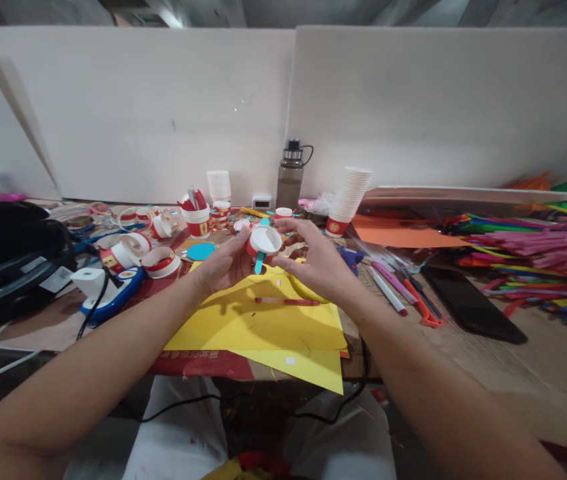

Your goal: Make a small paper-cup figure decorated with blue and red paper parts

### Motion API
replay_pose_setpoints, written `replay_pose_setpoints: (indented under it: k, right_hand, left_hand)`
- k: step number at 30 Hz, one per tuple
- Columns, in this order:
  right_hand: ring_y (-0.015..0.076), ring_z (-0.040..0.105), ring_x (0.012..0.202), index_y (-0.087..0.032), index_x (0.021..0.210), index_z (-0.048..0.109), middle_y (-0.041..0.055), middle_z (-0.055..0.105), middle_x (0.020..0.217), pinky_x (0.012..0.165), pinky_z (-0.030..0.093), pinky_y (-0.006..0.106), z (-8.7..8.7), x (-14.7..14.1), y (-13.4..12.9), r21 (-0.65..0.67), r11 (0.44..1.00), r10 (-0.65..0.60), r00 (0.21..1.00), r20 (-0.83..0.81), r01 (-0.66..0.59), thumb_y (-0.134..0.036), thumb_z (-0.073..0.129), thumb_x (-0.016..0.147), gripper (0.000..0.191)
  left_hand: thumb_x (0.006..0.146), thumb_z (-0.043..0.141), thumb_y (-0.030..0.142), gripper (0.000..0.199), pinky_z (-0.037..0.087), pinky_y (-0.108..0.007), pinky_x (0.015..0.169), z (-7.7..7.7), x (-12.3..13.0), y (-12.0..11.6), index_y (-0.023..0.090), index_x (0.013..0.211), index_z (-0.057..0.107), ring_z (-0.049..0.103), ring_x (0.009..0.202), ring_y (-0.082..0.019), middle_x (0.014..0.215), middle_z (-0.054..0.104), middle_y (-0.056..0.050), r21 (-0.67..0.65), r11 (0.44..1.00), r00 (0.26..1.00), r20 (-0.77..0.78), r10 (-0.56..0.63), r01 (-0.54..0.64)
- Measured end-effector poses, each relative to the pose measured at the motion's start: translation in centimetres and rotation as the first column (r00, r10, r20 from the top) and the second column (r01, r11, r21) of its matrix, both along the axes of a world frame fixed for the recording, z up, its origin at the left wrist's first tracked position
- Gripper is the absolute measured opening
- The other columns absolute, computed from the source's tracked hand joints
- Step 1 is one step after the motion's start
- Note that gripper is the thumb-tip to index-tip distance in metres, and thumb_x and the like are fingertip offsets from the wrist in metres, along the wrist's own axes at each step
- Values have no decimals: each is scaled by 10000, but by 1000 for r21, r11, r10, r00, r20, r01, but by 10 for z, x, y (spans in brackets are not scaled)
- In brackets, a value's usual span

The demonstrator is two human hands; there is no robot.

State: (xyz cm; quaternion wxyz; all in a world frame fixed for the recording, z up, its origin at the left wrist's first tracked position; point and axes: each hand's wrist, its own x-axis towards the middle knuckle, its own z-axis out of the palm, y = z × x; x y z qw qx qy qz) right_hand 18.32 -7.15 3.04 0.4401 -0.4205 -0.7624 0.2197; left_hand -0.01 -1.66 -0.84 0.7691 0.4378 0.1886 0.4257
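While the cluttered surface (468, 387) carries at least two overlapping yellow sheets (223, 333), the left hand (228, 265) above them pinches one short paper cup (266, 240), its fingers partly hidden behind it; the right hand (316, 257) curves half-spread at the cup's other side, and whether it touches I cannot tell. One turquoise stick (260, 263) shows at both ends, its middle hidden by the cup.

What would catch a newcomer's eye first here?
Probably the small cup at the centre, held in the left hand beside the open right hand, with a blue stick showing at its top and bottom. Below it, bright yellow paper covers the table's near middle. At the far right lies a heap of colourful stems, pink ones standing out.
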Motion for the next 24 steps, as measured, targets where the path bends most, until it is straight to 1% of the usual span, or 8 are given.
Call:
replay_pose_setpoints:
  k: [5,9,13,15,17,19,21,24]
  right_hand:
    - [146,588,896,-237,1211,518,80,532,1235,743,546,313,-6,0,3,63,998,-30,998,53,26,-179,693,752,494]
    - [147,590,891,-240,1220,510,77,533,1234,744,551,320,-9,0,5,72,997,-36,998,58,32,-173,676,762,492]
    - [160,591,907,-256,1227,508,82,539,1218,737,555,330,-7,0,4,58,998,-36,998,59,32,-187,673,775,487]
    - [164,589,916,-252,1227,510,87,538,1219,731,554,326,-5,1,3,60,998,-33,998,53,30,-202,679,779,481]
    - [166,588,944,-248,1235,506,91,525,1247,745,554,325,-2,2,2,60,998,-19,999,47,17,-207,681,781,488]
    - [169,583,977,-254,1261,492,92,503,1291,773,553,332,1,4,2,46,999,0,999,44,-2,-204,691,771,532]
    - [176,575,1008,-262,1297,470,93,488,1313,806,548,347,3,6,2,23,1000,12,999,51,-13,-217,704,765,583]
    - [186,564,1030,-254,1305,470,98,496,1292,821,542,358,3,9,4,24,1000,3,998,61,-5,-286,688,802,550]
  left_hand:
    - [904,530,476,432,552,-247,571,-4,1,0,137,1148,639,695,700,-175,935,738,-116,30,1000,1000,-12,-2,2]
    - [868,593,467,431,552,-247,583,-6,0,1,140,1145,633,688,691,-168,895,732,-101,50,999,1000,6,-10,9]
    - [827,636,491,487,555,-266,642,-4,-2,-1,142,1167,634,689,767,-188,915,726,-106,98,992,996,24,-81,78]
    - [787,692,448,506,551,-269,681,-2,-4,-2,162,1200,626,686,837,-202,966,718,-108,147,981,991,15,-131,128]
    - [735,760,349,546,542,-256,701,1,-7,-3,183,1234,612,675,873,-198,1005,705,-102,203,969,990,-12,-143,142]
    - [694,797,271,594,534,-253,724,2,-8,-3,197,1251,604,665,894,-192,1047,690,-100,242,963,993,-41,-108,115]
    - [682,806,244,612,526,-255,741,4,-9,-2,214,1258,602,659,918,-192,1117,671,-103,268,962,997,-61,-40,55]
    - [657,815,195,662,508,-237,750,5,-8,-2,235,1278,589,641,991,-203,1231,635,-105,337,940,993,-86,77,-44]
